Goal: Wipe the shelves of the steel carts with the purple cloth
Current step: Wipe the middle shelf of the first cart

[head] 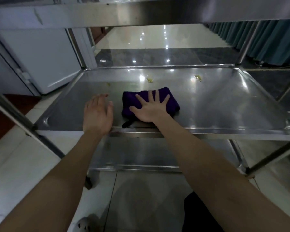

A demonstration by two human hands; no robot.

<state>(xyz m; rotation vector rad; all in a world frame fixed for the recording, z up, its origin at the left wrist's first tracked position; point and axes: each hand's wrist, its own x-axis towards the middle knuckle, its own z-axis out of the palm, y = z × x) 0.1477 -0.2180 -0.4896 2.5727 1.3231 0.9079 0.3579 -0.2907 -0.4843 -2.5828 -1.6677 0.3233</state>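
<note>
A folded purple cloth (164, 96) lies near the front middle of the steel cart's middle shelf (224, 104). My right hand (149, 109) presses flat on the cloth with its fingers spread. My left hand (97, 114) hovers over the shelf's front edge just left of the cloth, fingers straight, holding nothing. Small yellow-green specks (149, 79) sit on the shelf behind the cloth, and another speck (198, 77) lies further right.
The cart's top shelf (141, 12) hangs overhead and a lower shelf (141, 153) lies beneath. Steel posts (15, 114) stand at the corners. A white cabinet (40, 52) is at the left, teal curtains (266, 37) at the right, glossy tiled floor beyond.
</note>
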